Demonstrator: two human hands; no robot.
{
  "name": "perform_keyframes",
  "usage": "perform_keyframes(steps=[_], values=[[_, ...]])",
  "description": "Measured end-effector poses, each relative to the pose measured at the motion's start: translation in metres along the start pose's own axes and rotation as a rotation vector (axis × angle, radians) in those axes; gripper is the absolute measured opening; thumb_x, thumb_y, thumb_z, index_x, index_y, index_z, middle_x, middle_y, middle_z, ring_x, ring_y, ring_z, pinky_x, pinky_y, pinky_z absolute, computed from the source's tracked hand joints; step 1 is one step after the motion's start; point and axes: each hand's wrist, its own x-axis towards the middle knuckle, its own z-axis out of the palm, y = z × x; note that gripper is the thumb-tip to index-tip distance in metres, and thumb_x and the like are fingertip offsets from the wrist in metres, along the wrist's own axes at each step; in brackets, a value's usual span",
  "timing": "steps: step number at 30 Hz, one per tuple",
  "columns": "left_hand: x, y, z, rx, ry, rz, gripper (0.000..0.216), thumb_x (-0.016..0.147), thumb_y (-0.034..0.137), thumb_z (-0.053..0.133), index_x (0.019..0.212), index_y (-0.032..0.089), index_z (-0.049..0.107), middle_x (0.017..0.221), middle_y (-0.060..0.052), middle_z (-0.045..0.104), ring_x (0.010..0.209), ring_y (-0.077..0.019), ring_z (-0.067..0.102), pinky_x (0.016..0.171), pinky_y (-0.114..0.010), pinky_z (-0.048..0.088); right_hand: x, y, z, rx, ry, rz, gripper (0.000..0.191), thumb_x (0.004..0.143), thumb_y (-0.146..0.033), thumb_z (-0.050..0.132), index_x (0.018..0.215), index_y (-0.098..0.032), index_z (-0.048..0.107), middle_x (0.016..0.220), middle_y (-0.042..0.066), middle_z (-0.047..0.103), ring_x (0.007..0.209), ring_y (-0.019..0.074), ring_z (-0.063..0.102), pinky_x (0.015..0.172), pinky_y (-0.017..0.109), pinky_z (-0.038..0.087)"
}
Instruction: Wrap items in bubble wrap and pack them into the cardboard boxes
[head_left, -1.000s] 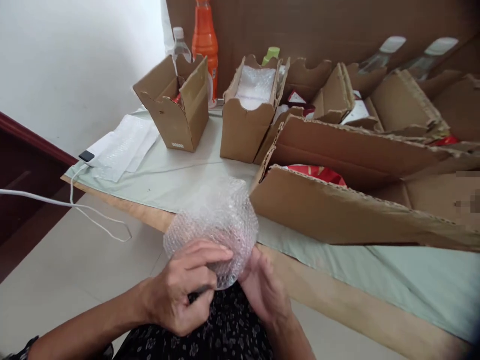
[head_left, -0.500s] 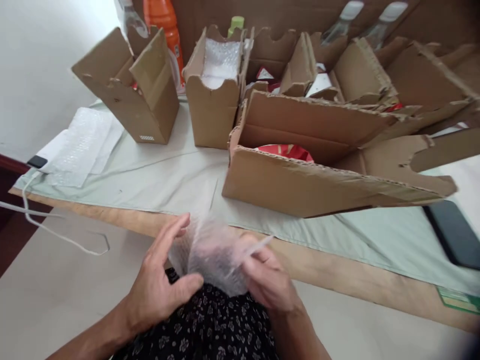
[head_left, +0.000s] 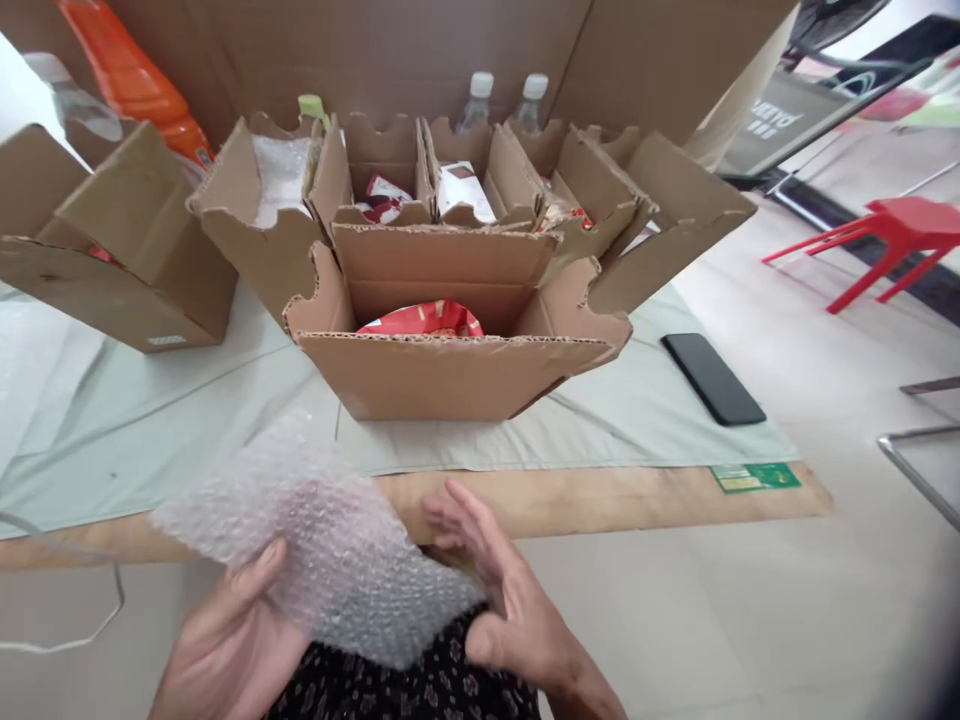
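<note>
A clear bubble wrap bag (head_left: 337, 545) lies slanted above my lap at the table's front edge. My left hand (head_left: 244, 630) grips it, the thumb on top and the fingers beneath, showing faintly through the plastic. Beside the bag's right end is my right hand (head_left: 510, 610), its fingers stretched out and apart from the thumb, with nothing held. Just beyond, a cardboard box (head_left: 450, 375) with notched sides stands on the cloth, and a red packet (head_left: 427, 318) rests inside it.
Several cardboard bins stand in a row behind, one holding bubble wrap (head_left: 281, 175). A tilted cardboard box (head_left: 150, 260) and an orange bottle (head_left: 139, 80) are at left. A black phone (head_left: 712, 378) lies at right; a red stool (head_left: 892, 240) stands on the floor.
The bubble wrap bag has passed from my right hand to my left and now lies flatter. My right hand has opened. The view has turned to the right.
</note>
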Motion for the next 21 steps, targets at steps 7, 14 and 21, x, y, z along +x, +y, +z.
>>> perform_keyframes(steps=[7,14,21], values=[[0.026,-0.007,0.026,-0.107,-0.006,-0.011,0.024,0.096,0.04,0.067,0.116,0.034,0.079,0.104,-0.002,0.084,0.112,-0.0275,0.078,0.104,-0.044,0.063,-0.003,0.0,0.0,0.152,0.22,0.129,0.075,0.079,-0.056,0.086,0.142,-0.024,0.06,0.116,0.009,0.075,0.096,0.0237,0.072,0.088,0.036,0.057],[0.056,-0.008,-0.001,0.543,0.275,0.116,0.035,0.08,0.04,0.083,0.109,0.022,0.074,0.092,-0.002,0.078,0.084,-0.0182,0.074,0.077,-0.029,0.062,0.022,-0.038,-0.059,-0.583,0.535,-0.062,0.08,0.088,-0.047,0.076,0.157,-0.02,0.046,0.075,-0.001,0.064,0.065,0.0181,0.06,0.069,0.034,0.054],[0.056,-0.007,-0.004,1.257,0.065,0.148,0.051,0.089,0.047,0.058,0.132,0.021,0.063,0.074,0.003,0.072,0.056,-0.0159,0.064,0.06,-0.031,0.051,0.041,-0.01,-0.067,-0.817,0.677,-0.105,0.072,0.089,-0.039,0.067,0.154,-0.017,0.047,0.088,0.002,0.071,0.066,0.0161,0.06,0.073,0.036,0.054]])
